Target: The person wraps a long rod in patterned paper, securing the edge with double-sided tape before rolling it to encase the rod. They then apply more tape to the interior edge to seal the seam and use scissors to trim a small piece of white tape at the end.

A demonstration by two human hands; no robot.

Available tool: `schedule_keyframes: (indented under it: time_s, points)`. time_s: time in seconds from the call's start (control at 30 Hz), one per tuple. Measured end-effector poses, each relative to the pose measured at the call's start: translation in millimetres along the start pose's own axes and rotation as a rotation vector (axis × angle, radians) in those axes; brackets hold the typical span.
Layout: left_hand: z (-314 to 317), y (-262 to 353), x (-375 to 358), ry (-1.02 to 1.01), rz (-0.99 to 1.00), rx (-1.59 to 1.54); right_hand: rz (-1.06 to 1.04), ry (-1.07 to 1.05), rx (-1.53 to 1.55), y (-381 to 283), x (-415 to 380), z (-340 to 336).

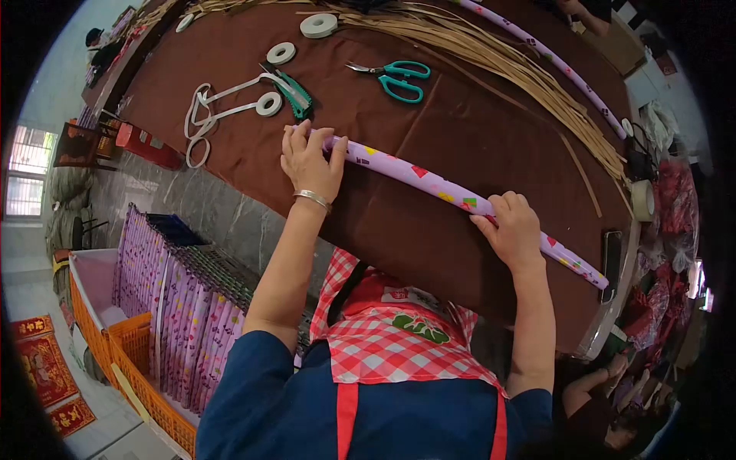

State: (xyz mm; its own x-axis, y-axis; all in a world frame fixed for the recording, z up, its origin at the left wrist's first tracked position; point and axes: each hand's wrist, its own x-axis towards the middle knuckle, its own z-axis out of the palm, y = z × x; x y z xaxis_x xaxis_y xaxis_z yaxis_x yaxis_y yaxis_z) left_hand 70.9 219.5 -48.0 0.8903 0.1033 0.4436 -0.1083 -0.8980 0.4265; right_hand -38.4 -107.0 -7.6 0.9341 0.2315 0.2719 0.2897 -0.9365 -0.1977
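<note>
Gripped a long, slim, lilac patterned roll (422, 179) at its left end with curled fingers of the left hand (312, 166), wrapped the right hand's (517, 230) around it past the middle, apparently steadying it straight along the brown cloth-covered table (491, 134). Had teal-handled metal scissors (381, 70) nearby, likely for easy reach.

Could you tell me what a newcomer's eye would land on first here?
Probably the long lilac patterned roll, slanting across the brown cloth-covered table under both hands. Next, the teal-handled scissors beyond it, and the orange plastic crate of lilac patterned pieces at lower left.
</note>
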Motion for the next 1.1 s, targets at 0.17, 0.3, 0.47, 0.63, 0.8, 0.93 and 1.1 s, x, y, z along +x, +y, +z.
schedule_keyframes:
  time_s: [0.17,0.3,0.47,0.63,0.8,0.93,1.1]
  points:
    - [-12,-1,-4,-0.089,-0.005,-0.060,-0.013,0.013,-0.001,0,0,0]
    - [-17,15,-10,-0.073,-0.041,-0.031,-0.010,0.029,0.011,0,-1,1]
    - [-3,4,-5,-0.084,-0.140,-0.096,-0.017,0.020,0.003,2,0,1]
    - [-13,16,-10,-0.080,-0.069,-0.048,-0.017,0.027,0.010,2,0,2]
    - [-9,9,-6,-0.083,-0.070,-0.035,-0.014,0.029,0.006,1,0,1]
    - [-4,6,-6,-0.071,-0.067,0.021,-0.023,0.039,0.017,2,0,1]
    - [-8,27,-12,-0.002,0.292,0.051,-0.011,0.035,0.016,2,0,0]
